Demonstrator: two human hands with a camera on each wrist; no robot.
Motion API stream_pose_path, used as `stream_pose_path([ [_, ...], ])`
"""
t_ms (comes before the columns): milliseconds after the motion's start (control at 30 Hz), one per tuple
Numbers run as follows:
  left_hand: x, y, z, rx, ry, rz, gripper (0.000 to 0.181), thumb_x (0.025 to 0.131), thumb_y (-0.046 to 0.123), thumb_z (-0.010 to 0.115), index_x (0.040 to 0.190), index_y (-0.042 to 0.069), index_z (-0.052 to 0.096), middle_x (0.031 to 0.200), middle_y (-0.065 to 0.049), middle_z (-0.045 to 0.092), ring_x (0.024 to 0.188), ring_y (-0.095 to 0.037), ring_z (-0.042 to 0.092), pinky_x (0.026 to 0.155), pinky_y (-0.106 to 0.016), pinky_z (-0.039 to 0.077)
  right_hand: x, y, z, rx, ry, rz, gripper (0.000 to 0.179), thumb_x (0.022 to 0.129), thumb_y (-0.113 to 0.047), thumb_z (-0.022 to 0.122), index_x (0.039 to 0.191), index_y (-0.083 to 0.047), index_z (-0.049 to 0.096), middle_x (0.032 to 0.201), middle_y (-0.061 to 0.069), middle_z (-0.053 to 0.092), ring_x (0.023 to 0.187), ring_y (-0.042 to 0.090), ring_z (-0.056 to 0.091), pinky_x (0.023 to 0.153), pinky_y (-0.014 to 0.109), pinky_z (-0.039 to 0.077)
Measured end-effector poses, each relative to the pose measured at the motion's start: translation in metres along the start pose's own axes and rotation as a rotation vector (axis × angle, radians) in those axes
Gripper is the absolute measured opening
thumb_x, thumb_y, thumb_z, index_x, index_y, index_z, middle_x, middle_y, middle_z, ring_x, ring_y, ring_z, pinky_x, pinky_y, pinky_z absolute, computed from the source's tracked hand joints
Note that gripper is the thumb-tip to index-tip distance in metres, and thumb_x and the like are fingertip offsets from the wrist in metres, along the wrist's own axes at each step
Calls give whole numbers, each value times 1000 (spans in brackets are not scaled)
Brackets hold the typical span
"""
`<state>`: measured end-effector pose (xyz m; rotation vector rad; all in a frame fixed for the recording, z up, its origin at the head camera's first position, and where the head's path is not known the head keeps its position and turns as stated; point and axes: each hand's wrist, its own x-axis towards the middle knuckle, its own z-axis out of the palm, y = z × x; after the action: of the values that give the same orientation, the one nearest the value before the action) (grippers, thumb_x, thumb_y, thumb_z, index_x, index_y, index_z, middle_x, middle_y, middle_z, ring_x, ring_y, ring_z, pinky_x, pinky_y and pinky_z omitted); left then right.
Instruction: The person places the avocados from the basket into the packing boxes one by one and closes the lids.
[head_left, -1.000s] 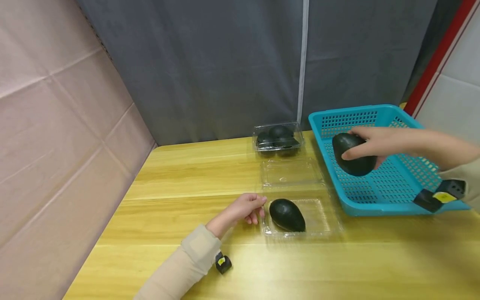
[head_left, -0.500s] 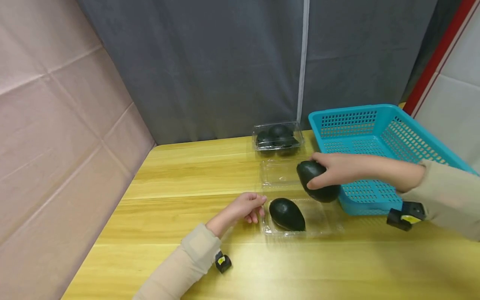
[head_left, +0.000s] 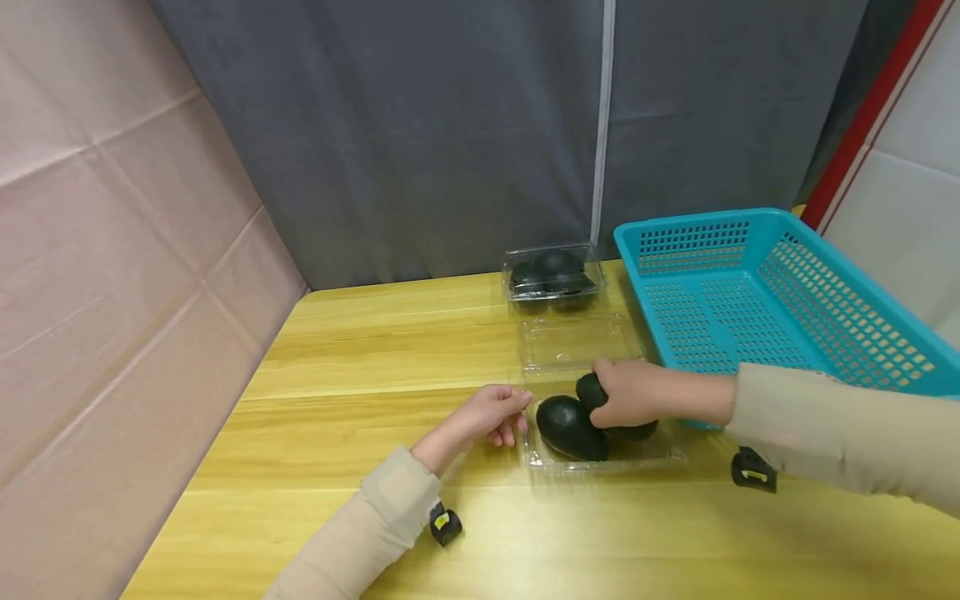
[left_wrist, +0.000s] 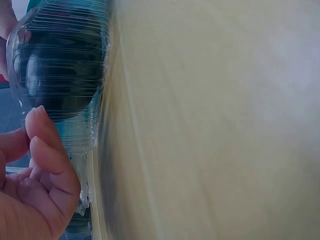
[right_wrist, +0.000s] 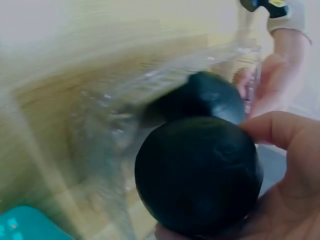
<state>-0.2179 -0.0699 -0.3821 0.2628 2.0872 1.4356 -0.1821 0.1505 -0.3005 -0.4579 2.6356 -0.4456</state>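
My right hand (head_left: 628,392) grips a dark green avocado (right_wrist: 197,175), thumb on one side and fingers round the other. It is low at the right half of a clear plastic clamshell box (head_left: 585,468), whose lid (head_left: 577,343) lies folded back. A second avocado (head_left: 568,427) rests in the box's left half, close beside the held one. At the box's left edge, my left hand (head_left: 495,414) pinches the rim between thumb and forefinger; the left wrist view shows the fingertips (left_wrist: 40,116) at that rim, with the avocado behind the ribbed wall.
A blue perforated plastic basket (head_left: 723,333) stands to the right of the box. Behind the lid, near the grey curtain (head_left: 420,150), sits another clear box (head_left: 553,275) holding several avocados. Everything stands on a yellow wood-grain table (head_left: 360,367).
The right hand has carried its avocado from over the basket leftward and down to the open box, beside the other avocado. The left hand has stayed at the box's left rim.
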Motion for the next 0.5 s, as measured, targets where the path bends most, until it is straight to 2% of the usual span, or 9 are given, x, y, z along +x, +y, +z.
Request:
stream_pose_path([
  [67,0,0,0,0,2,-2,28,96,28,47,90,2,57,65,-1,58,41,-6,46,38,-15,36,2,1,4,-25,2,8,58,78,-25,61,120,9,40,97,17,56,74,24,52,58,33,42],
  [233,0,0,0,8,5,-2,28,96,28,48,89,2,57,64,-1,58,40,-6,46,38,-15,36,6,4,12,-27,-8,32,43,77,-22,63,107,4,45,82,10,53,69,23,50,56,32,40],
  [500,0,1,1,13,10,-5,28,96,28,48,90,2,57,64,0,57,40,-6,46,38,-15,36,10,7,15,0,-50,72,45,77,-20,62,110,3,42,79,10,52,63,22,49,53,30,39],
])
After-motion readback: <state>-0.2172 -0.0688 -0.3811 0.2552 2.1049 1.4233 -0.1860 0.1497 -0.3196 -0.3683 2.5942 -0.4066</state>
